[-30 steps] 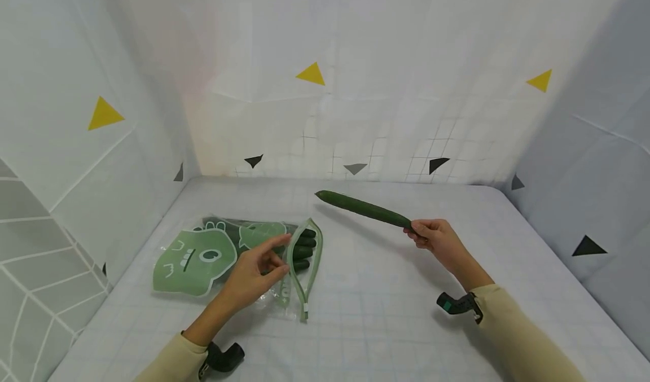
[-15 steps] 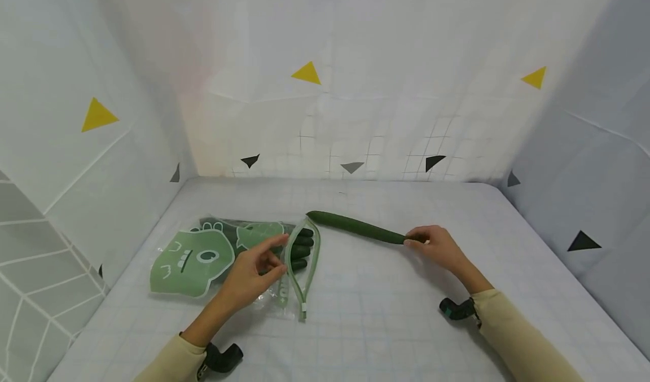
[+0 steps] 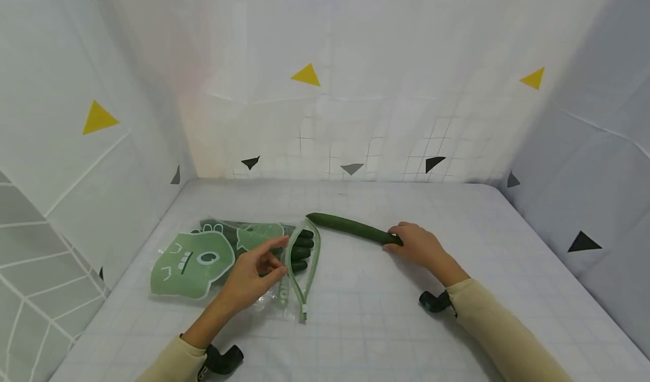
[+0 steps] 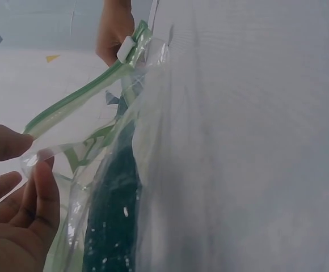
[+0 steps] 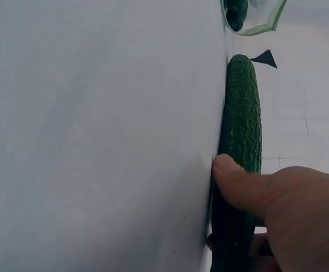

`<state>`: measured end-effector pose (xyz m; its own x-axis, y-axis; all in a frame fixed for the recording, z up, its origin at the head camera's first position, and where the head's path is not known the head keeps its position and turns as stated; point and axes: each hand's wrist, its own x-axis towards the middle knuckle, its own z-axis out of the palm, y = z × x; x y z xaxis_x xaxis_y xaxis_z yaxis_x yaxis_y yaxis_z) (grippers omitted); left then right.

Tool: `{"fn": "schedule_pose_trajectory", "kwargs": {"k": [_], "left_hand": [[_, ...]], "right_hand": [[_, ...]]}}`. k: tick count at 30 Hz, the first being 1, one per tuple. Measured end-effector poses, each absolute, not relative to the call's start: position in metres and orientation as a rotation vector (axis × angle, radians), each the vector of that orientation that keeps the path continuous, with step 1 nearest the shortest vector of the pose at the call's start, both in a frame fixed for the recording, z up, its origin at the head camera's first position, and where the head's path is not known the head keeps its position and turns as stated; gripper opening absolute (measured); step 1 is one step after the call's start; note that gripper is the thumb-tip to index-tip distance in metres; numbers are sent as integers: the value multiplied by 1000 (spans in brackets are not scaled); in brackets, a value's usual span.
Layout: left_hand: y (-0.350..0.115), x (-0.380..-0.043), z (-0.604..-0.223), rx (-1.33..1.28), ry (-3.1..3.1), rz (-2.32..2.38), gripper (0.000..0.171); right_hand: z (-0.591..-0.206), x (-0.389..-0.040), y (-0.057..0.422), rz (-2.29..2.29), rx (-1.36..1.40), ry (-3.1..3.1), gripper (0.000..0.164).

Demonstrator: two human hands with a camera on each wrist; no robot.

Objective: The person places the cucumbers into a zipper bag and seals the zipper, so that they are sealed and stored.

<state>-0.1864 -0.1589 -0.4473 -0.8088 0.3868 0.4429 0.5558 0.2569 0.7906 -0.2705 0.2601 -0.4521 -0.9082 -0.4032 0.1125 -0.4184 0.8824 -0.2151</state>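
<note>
A clear zip bag point(image 3: 193, 263) printed with a green cartoon monster lies on its side at the left, several cucumbers point(image 3: 301, 253) inside. Its green-edged mouth point(image 3: 316, 258) gapes to the right, a white slider point(image 4: 126, 50) at its near end. My left hand point(image 3: 251, 275) holds the mouth's left rim at thumb and forefinger. Another cucumber point(image 3: 350, 227) lies low over the table, its far tip close to the mouth's upper corner. My right hand point(image 3: 418, 246) grips its right end; the right wrist view shows the thumb point(image 5: 238, 184) along its side.
A white gridded cloth covers the table point(image 3: 365, 320). White sheet walls with yellow and black triangles rise behind point(image 3: 386, 88) and on both sides. Each wrist wears a black camera mount point(image 3: 434, 301).
My right hand has lowered the cucumber toward the table and brought its tip beside the bag's mouth, then slid its grip leftward along it. My left hand stays at the rim.
</note>
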Motion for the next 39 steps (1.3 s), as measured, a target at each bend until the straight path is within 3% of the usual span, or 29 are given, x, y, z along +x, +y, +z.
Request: {"fn": "schedule_pose_trajectory", "kwargs": {"k": [11, 22, 39], "left_hand": [[-159, -186, -447, -882, -2364, -1591, 57], [-159, -186, -445, -880, -2364, -1592, 57], [-158, -184, -442, -889, -2357, -1590, 57]], "right_hand": [[-457, -266, 265, 433, 753, -2754, 24], [-444, -250, 279, 528, 745, -2661, 34], [-434, -227, 291, 598, 861, -2572, 26]]}}
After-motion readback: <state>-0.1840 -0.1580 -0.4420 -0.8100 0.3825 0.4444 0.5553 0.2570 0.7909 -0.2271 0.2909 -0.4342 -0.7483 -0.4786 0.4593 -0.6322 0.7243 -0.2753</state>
